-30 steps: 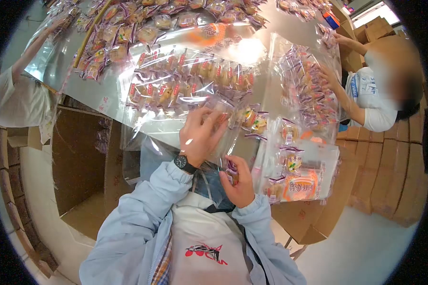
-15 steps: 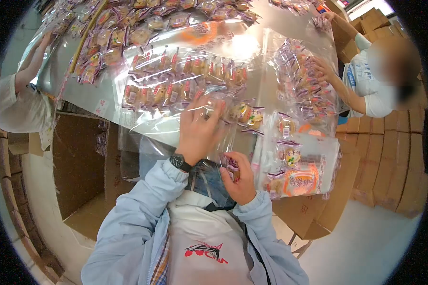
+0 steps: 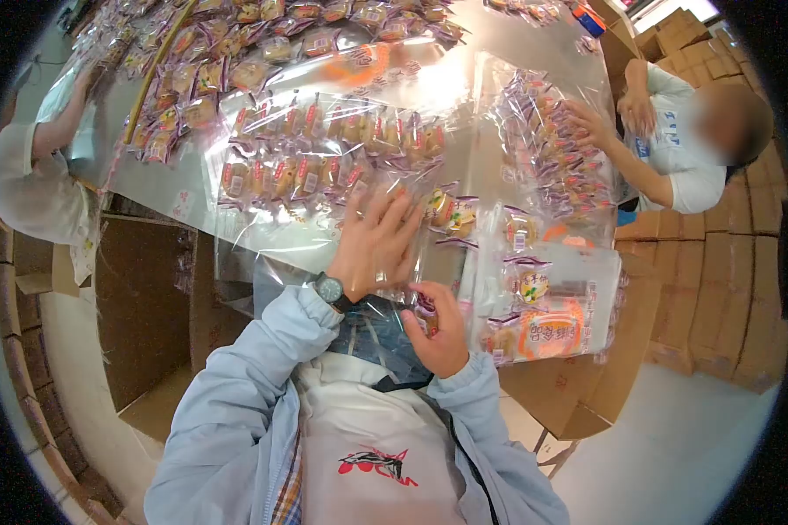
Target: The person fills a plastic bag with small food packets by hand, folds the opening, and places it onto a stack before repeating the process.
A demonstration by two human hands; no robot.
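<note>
My left hand (image 3: 376,241), with a dark watch (image 3: 329,290) at the wrist, lies flat with fingers stretched over the lower right part of a large clear plastic bag (image 3: 263,223). Inside that bag, wrapped pastries (image 3: 306,175) stand in two rows. My right hand (image 3: 442,332) is curled at the table's front edge, thumb and fingers around a small wrapped pastry (image 3: 425,315) that shows partly through the plastic. Just beyond my fingers lies a loose wrapped pastry (image 3: 451,214) with a yellow and green print.
Right of my hands lies a printed clear bag (image 3: 578,328) with wrapped pastries on it. A co-worker (image 3: 674,157) on the right touches another filled bag (image 3: 552,149). Another person (image 3: 39,184) stands left. Open cardboard boxes (image 3: 144,315) sit below the table edge; many pastries (image 3: 280,44) cover the far side.
My left hand has settled flatter on the bag, its fingers less lifted. My right hand stays nearly in place. The co-worker's far hand has drawn back from the table towards their body.
</note>
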